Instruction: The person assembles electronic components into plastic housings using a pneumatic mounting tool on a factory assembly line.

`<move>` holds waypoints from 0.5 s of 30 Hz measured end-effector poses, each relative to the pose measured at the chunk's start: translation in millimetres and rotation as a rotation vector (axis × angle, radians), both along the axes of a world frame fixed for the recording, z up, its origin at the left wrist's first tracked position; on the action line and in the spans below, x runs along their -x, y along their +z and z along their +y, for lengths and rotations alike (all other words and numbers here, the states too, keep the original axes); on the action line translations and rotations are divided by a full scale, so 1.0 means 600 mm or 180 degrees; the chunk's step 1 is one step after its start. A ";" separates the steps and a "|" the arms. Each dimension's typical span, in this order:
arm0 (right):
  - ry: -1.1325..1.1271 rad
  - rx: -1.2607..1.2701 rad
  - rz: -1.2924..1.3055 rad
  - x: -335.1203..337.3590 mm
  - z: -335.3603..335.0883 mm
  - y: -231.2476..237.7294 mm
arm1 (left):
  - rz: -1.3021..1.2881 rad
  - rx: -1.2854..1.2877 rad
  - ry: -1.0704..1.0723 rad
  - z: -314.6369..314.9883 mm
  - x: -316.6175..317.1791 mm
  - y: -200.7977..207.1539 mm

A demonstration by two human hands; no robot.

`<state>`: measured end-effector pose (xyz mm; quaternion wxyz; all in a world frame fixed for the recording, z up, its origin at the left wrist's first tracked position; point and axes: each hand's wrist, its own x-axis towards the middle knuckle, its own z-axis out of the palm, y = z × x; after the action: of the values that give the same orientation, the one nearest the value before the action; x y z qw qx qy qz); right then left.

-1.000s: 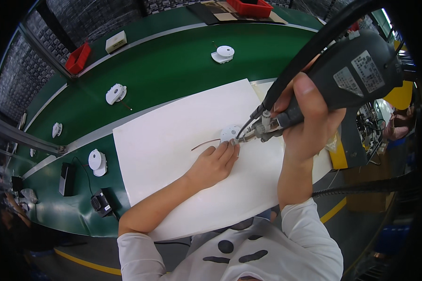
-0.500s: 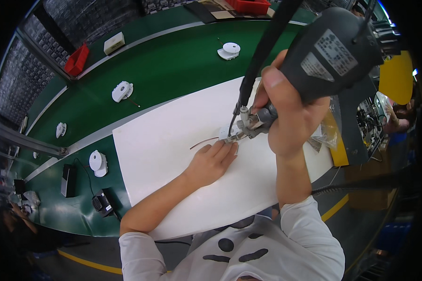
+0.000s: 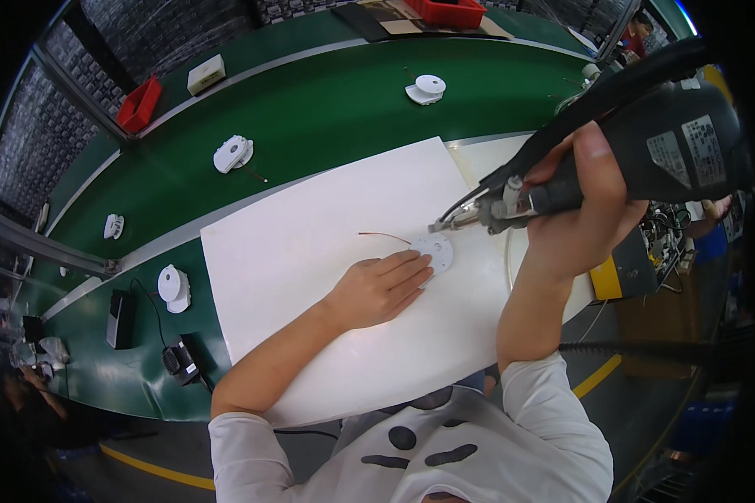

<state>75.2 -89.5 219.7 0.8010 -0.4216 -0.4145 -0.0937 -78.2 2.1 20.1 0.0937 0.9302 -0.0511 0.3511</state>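
Your left hand (image 3: 382,289) lay over the white desk (image 3: 302,251), its fingers close together on the near left edge of the white round part (image 3: 439,253). I could not tell if they pinched it. If they pressed too lightly, the part could slide. Its thin wire (image 3: 382,235) stuck out left and could get caught. Your right hand (image 3: 583,220) was wrapped around the black tool (image 3: 637,138). The metal tip was by the part's far edge, so a wobble could scratch it. The tool's two pale labels (image 3: 703,151) were too blurry to read.
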 end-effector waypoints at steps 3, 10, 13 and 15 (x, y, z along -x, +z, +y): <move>0.0298 0.0087 0.0077 0.017 0.012 -0.008 | -0.0049 0.0026 0.0028 0.000 0.004 -0.003; 0.0910 0.0152 -0.0427 0.013 0.036 -0.030 | -0.0011 0.0060 0.0013 0.006 0.012 -0.006; 0.0967 0.0116 -0.0367 0.015 0.037 -0.030 | -0.0021 0.0055 0.0021 0.006 0.013 -0.005; 0.0908 0.0173 -0.0382 0.016 0.038 -0.029 | -0.0020 0.0046 0.0018 0.007 0.014 -0.006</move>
<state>65.5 -66.8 202.1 0.7683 -0.3736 -0.5197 0.0073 -86.6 6.3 16.4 0.0992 0.9286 -0.0463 0.3547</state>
